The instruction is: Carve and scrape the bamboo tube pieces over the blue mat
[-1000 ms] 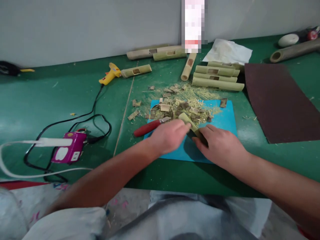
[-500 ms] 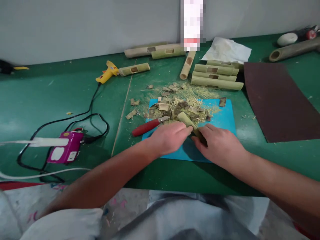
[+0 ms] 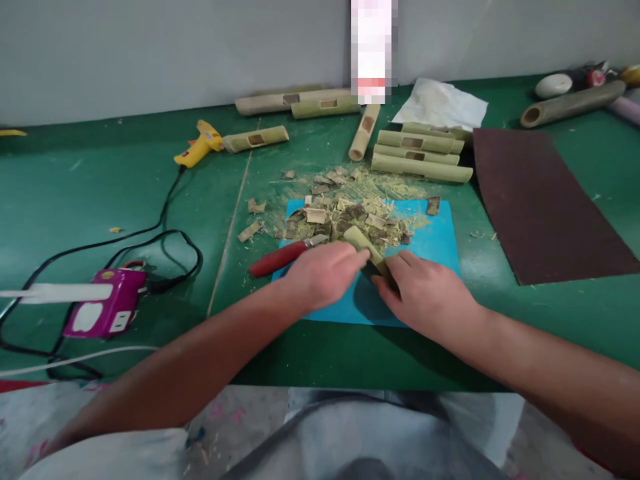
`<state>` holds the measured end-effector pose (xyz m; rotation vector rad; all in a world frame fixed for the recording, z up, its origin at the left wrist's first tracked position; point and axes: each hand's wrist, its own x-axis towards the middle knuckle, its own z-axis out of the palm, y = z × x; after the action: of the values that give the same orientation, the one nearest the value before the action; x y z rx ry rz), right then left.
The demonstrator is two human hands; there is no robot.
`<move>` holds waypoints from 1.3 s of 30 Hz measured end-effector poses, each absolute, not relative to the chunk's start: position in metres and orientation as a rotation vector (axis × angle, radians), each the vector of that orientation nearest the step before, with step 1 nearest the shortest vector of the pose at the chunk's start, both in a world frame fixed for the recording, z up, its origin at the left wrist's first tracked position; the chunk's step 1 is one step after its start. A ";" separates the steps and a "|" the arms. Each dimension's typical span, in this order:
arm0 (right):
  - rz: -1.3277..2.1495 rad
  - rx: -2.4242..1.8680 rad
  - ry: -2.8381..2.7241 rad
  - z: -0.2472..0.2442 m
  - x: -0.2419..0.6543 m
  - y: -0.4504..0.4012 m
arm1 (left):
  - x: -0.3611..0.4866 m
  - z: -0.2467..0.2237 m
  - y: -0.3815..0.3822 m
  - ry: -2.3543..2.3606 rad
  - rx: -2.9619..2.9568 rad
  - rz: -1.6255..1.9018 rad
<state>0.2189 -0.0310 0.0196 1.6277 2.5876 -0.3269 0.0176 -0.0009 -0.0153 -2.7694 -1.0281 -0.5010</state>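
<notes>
A short pale-green bamboo tube [image 3: 361, 241] is held slanting over a blue sheet [image 3: 435, 247]. My right hand [image 3: 430, 283] grips its near end, fingers wrapped round it. Closed against the tube's middle is my left hand [image 3: 325, 275], thumb and fingertips on its side; the palm side is hidden. Just left of that hand lies a knife with a red handle [image 3: 278, 259], its short blade pointing at a heap of bamboo chips and shavings [image 3: 345, 217]. The heap covers the far part of the sheet, beyond the tube's far end.
Several bamboo tubes with cut windows [image 3: 423, 168] lie at the back. A yellow glue gun [image 3: 200, 147] is wired towards a purple power adapter [image 3: 107, 303] at left. A dark brown sheet [image 3: 545, 207] lies right, with white paper [image 3: 440, 103] behind.
The whole view has shifted slightly, so the table things appear further left. Both hands keep their hold on the bamboo tube, with little visible movement.
</notes>
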 end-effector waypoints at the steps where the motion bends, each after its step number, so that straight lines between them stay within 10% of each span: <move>1: -0.322 1.628 2.582 0.020 0.219 -0.031 | 0.018 -0.015 -0.001 -1.064 -2.752 -0.490; 39: -0.239 1.639 2.752 0.013 0.224 -0.035 | 0.016 -0.015 0.001 -1.032 -2.786 -0.431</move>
<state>0.2239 -0.0346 0.0128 1.6392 2.7516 -0.2395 0.0160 0.0007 -0.0145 -2.7862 -1.0317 -0.4311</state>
